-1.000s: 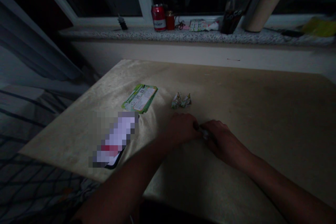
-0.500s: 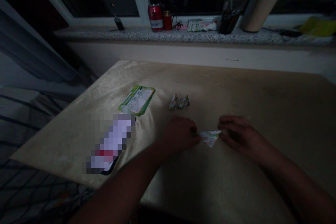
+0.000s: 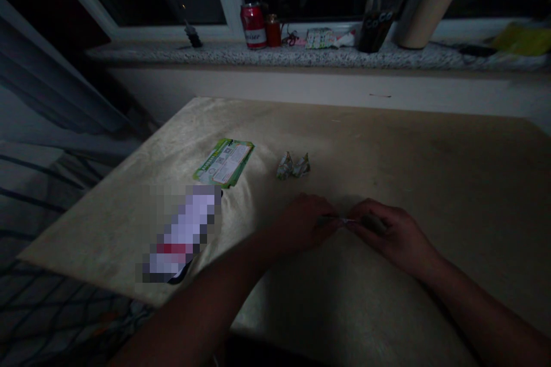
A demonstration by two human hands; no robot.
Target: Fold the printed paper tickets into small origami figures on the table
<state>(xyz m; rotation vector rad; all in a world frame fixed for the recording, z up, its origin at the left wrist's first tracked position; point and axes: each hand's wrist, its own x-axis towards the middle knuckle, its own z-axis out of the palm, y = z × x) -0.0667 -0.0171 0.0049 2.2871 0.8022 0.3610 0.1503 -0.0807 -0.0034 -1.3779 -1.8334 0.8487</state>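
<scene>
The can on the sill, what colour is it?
Red, with a white band of lettering. The can shows in the head view.

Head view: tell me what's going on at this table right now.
A person sits at a light wooden table in dim light, left hand and right hand close together, pinching a small slip of printed paper between the fingertips, low over the tabletop. Just beyond the hands lie two small folded paper pieces, and to their left a green printed card. A red can stands on the windowsill behind.
</scene>
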